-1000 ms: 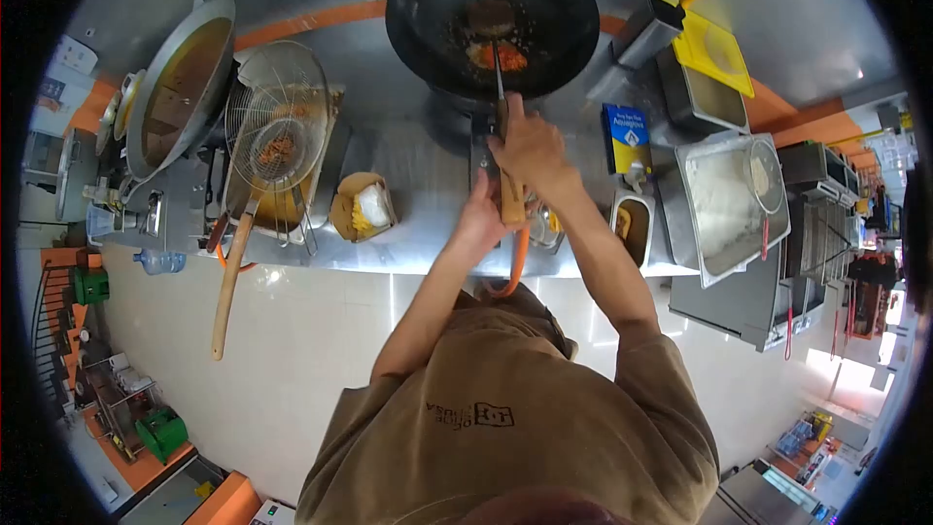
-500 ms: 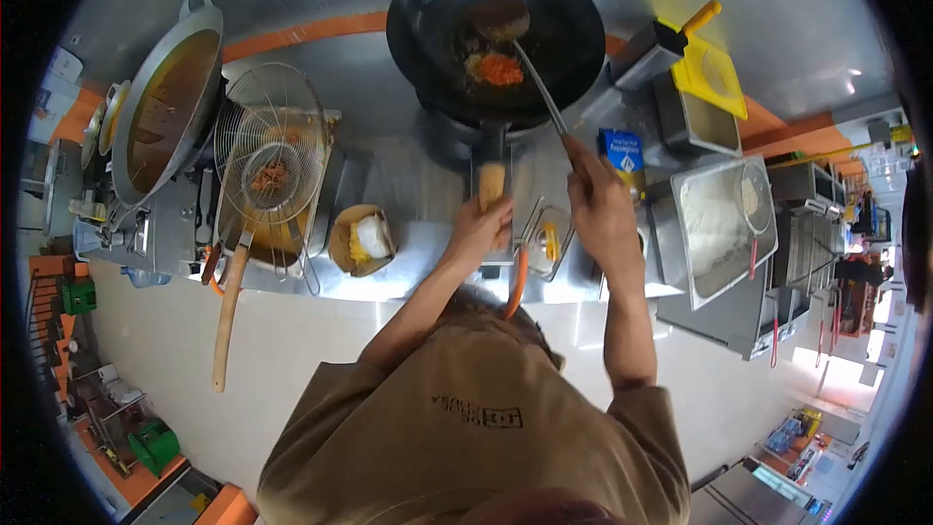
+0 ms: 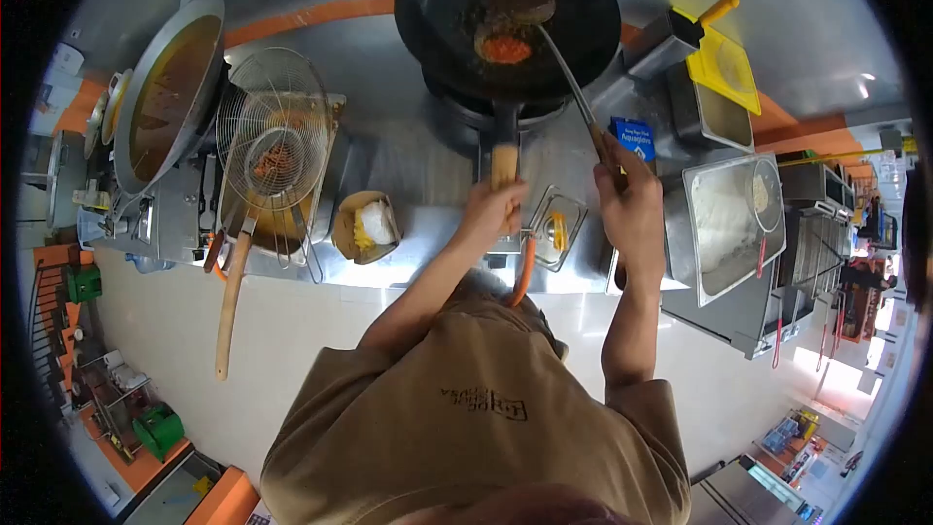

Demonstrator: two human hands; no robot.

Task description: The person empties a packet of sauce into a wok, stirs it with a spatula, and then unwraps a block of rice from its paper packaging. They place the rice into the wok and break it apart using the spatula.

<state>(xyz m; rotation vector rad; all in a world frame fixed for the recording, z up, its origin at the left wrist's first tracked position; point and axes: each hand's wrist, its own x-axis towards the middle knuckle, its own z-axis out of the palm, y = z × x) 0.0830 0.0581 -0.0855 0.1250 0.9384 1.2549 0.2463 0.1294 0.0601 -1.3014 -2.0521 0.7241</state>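
Note:
My left hand is wrapped round the wooden grip of the black wok's handle. The wok sits over the burner ring and leans with its inside facing me. Orange-red chopped food or paste lies in a small patch of oil inside it. My right hand is closed on a long-handled wok spatula. The spatula's wide blade rests in the wok just beyond the red food. A metal container with yellow contents stands between my hands.
A wire skimmer lies over a tray at left, its wooden handle past the counter edge. Beyond stands a big pan of brown liquid. Right are a blue packet, a pan of white powder and a yellow lid. A cardboard box sits near.
The wok has shifted slightly up and right, and more of the burner ring shows below its near rim. Both hands keep their grips; the view has shifted a little too.

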